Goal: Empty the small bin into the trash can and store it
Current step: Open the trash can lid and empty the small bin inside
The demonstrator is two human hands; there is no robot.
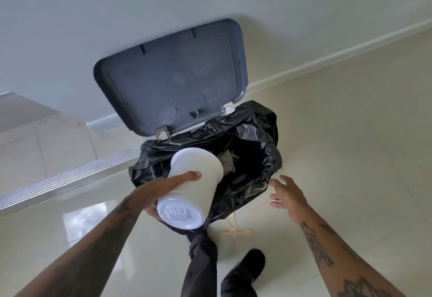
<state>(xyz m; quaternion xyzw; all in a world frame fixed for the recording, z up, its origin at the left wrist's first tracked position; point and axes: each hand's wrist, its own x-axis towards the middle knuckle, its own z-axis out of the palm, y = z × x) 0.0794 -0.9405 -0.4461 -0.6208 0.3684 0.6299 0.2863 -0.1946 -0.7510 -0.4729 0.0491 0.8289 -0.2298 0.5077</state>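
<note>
My left hand (163, 187) grips the small white bin (191, 187), which is tipped over with its mouth pointing into the trash can and its labelled bottom facing me. The trash can (257, 147) is lined with a black bag, and its grey lid (173, 77) stands open against the wall. Crumpled white paper (230, 162) lies inside the bag just past the bin's mouth. My right hand (288, 195) hovers open, fingers spread, by the bag's near right edge, holding nothing.
My leg in dark trousers and a black shoe (251, 264) stand in front of the can. Several flat wooden sticks (236, 232) lie on the glossy tiled floor by the can's base. A metal door track (70, 175) runs along the floor at left.
</note>
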